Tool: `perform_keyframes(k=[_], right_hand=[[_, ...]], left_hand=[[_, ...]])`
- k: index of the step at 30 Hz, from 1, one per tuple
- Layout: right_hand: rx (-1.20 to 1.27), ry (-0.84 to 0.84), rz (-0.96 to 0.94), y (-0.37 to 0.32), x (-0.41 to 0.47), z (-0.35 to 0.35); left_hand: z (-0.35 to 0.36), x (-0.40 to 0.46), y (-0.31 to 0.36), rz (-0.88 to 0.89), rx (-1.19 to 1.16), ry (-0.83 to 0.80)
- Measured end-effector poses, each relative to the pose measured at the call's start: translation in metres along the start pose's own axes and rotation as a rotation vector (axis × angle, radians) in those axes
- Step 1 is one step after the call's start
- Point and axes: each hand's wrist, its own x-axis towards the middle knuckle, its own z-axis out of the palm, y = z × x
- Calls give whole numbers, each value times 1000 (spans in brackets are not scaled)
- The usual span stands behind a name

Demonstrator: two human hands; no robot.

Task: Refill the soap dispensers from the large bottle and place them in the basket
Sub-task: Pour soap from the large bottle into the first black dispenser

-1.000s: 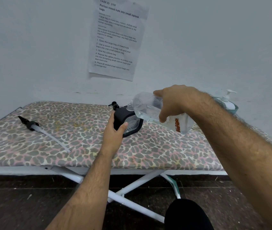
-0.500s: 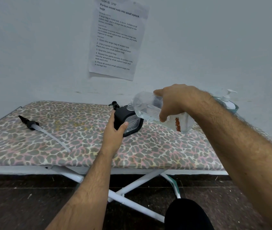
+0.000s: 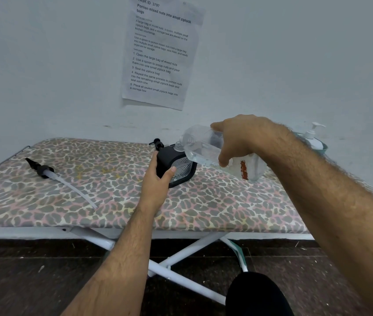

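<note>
Pouring at the leopard-print board [image 3: 203, 208] under a pale wall.

A loose pump [image 3: 44, 171] lies left; my left hand [image 3: 158, 181] grips the black dispenser [image 3: 176, 163], my right hand [image 3: 238, 140] clasps the tilted large bottle [image 3: 203, 144] over it. A paper sheet [image 3: 160, 53] hangs above; the basket [image 3: 322, 145] sits far right.

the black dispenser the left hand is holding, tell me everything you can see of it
The black dispenser is squat, with a dark matte frame around a clear ribbed window. It stands tilted on the leopard-print board. Its pump is off, leaving a clear threaded neck open. The left hand grips its near side, thumb on the window's edge. The large clear bottle, held tipped by the right hand, has its mouth at that neck. Fill level is unclear.
</note>
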Motion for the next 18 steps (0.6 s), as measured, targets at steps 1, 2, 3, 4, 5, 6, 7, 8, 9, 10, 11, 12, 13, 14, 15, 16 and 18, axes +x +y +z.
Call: perform_keyframes(k=[1, 2, 3, 4, 5, 6, 7, 8, 9, 10, 11, 12, 13, 14, 15, 16, 18], right_hand=[[0, 1, 0, 0, 0, 0], [-2, 1, -1, 0, 1, 1], [-3, 3, -2, 1, 2, 1], [-2, 7, -2, 1, 2, 2], [4, 12, -3, 1, 2, 3], [12, 17, -3, 2, 2, 4], [24, 22, -3, 4, 2, 6], [40, 29, -3, 5, 3, 8], [58, 39, -3, 7, 3, 11], [75, 50, -6, 8, 3, 14], [91, 61, -12, 10, 4, 18], [107, 73, -18, 11, 5, 22], [123, 84, -23, 12, 6, 25], [137, 92, -25, 13, 7, 29], [154, 99, -23, 14, 7, 33], [174, 104, -22, 15, 8, 38], [222, 116, -27, 16, 9, 48]], left_hand=[[0, 0, 1, -1, -2, 2], [0, -1, 2, -2, -2, 6], [0, -2, 2, -4, -1, 8], [0, -2, 2, -4, 1, 9], [0, -2, 2, -3, 4, 9], [0, -2, 2, -3, 6, 9], [0, -2, 2, -3, 9, 10], [0, -2, 2, -6, 10, 10], [0, -2, 2, -8, 9, 9], [0, -2, 4, -10, 7, 9], [1, -2, 4, -10, 5, 10], [1, -3, 5, -9, 4, 10], [1, -3, 5, -8, 4, 11], [1, -3, 6, -8, 6, 12], [1, -3, 6, -8, 7, 12], [1, -3, 6, -8, 9, 12], [0, -3, 5, -7, 14, 14]])
